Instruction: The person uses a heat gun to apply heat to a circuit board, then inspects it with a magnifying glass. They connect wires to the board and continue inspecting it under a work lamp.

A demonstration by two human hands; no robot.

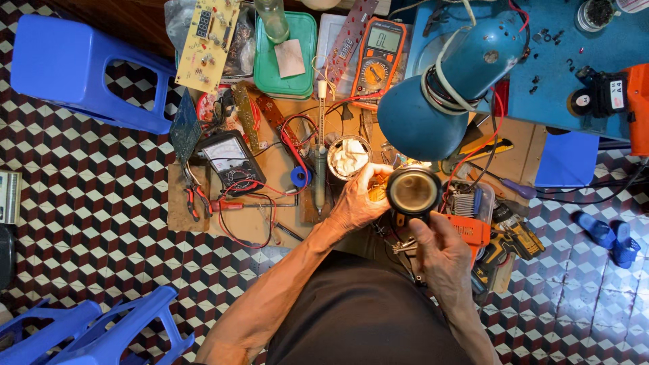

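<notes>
My right hand [441, 251] grips the black handle of a round magnifying glass [414, 191] and holds it over the work board. My left hand [358, 199] is curled just left of the lens, fingers closed on a small orange-brown part [380, 189] that is mostly hidden. A blue desk lamp [446, 81] hangs above both hands and lights that spot. A small tin with white wadding [349, 157] sits just beyond my left hand. A soldering iron [320, 169] lies upright to its left.
An orange digital multimeter [378, 57], a black analogue meter [230, 162], a green lidded box [287, 57], circuit boards [206, 44], red wires and pliers [196, 199] crowd the wooden board [253, 226]. Blue plastic stools [81, 71] stand on the checkered floor.
</notes>
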